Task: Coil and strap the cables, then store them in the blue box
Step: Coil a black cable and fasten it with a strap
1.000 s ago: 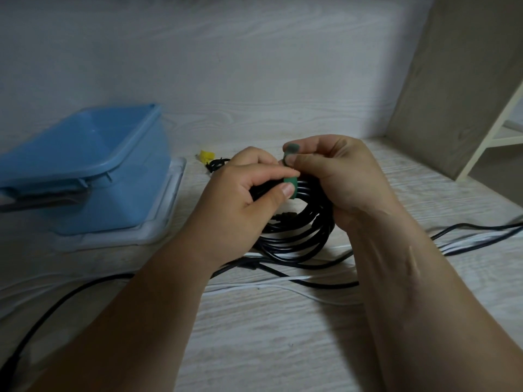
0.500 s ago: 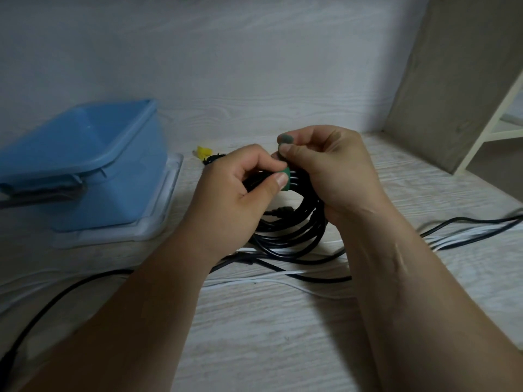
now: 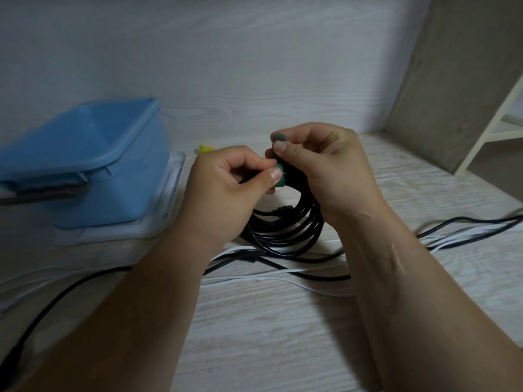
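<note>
A coiled black cable (image 3: 285, 230) hangs upright between my hands, above the pale wooden surface. My left hand (image 3: 226, 190) grips the top of the coil, its thumb pressing a green strap (image 3: 280, 178) wrapped round the strands. My right hand (image 3: 319, 171) pinches the strap's free end (image 3: 278, 137) between thumb and forefinger, pulled up above the coil. The blue box (image 3: 85, 162) stands open at the left on a clear lid (image 3: 158, 222).
Loose black cable (image 3: 70, 290) and white cable (image 3: 283, 278) lie across the surface beneath the coil, running off to both sides. A yellow strap (image 3: 205, 149) lies behind my left hand. A wooden panel (image 3: 452, 80) and a white frame stand at the right.
My right hand has pulled the strap's free end a little higher above the coil. Both hands and the coil stay in about the same place.
</note>
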